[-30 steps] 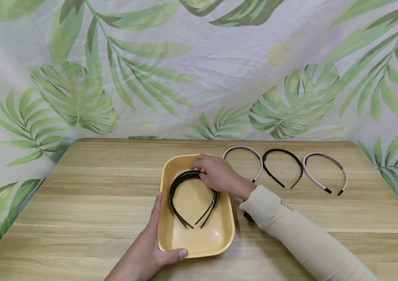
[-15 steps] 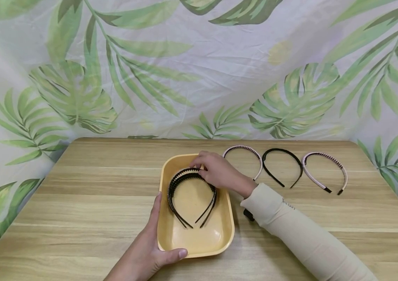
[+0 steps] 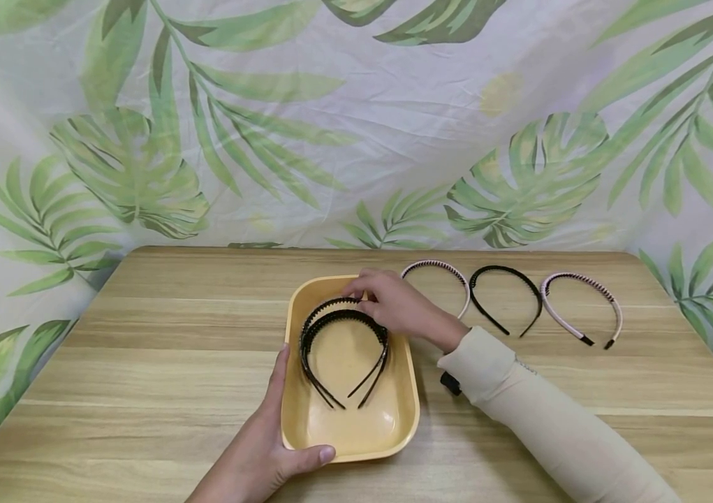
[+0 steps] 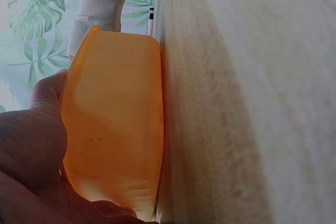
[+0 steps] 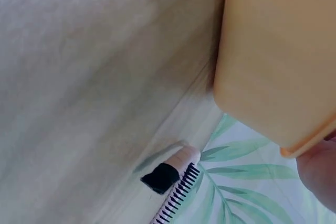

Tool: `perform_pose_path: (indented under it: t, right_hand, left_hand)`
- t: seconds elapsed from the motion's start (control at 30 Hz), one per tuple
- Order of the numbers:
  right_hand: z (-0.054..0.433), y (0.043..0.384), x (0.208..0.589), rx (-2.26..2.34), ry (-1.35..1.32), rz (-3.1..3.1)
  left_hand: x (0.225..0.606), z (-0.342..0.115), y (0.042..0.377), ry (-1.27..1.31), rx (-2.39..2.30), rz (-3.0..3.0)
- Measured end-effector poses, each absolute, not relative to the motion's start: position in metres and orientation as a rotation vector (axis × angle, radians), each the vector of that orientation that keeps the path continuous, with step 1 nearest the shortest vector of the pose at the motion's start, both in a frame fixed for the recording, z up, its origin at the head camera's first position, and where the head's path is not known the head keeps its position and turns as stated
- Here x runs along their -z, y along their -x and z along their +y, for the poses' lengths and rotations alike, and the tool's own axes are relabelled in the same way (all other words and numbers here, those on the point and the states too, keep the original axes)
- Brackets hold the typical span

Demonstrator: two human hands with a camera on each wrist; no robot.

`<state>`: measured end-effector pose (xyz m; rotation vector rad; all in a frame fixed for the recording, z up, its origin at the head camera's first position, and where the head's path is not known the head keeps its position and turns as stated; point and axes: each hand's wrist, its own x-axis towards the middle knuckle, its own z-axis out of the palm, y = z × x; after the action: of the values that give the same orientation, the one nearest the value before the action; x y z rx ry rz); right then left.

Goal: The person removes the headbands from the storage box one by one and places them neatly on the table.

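The right hand [image 3: 394,300] reaches into the far right corner of the yellow box [image 3: 414,391], and its thumb and forefinger are pressed together on the upper black hair band [image 3: 329,304]. The other fingers of this hand are partly hidden. The left hand [image 3: 265,436] grips the near left corner of the same box: the thumb lies over the near rim, and the forefinger goes along the left wall.

The box stands flat on the wooden table [image 3: 174,363]. Inside it there are only black hair bands, with their curves toward the far wall and their ends toward the near wall. The upper black hair band is a little apart at its curve from the lower black hair bands [image 3: 340,316], which lie one against another; how many they are, I cannot tell. On both sides the legs come close together and partly cross.

Outside the box, to its right, three hair bands lie in a row on the table: the left pink hair band [image 3: 436,263], partly covered by the right hand, then the single black hair band [image 3: 505,268], then the right pink hair band [image 3: 585,279], with black tips. Behind the table hangs a pale cloth [image 3: 406,140] with green leaves.
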<state>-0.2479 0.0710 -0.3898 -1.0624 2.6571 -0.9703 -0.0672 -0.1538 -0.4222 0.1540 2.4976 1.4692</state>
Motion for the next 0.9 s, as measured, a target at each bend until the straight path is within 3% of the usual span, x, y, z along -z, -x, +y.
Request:
perform_pose_path:
  t: [0.9]
  right_hand:
    - [0.114,0.238,0.363,1.066,0.955,2.715]
  left_hand:
    - [0.421,-0.153,0.067,-0.144,-1.479,2.489]
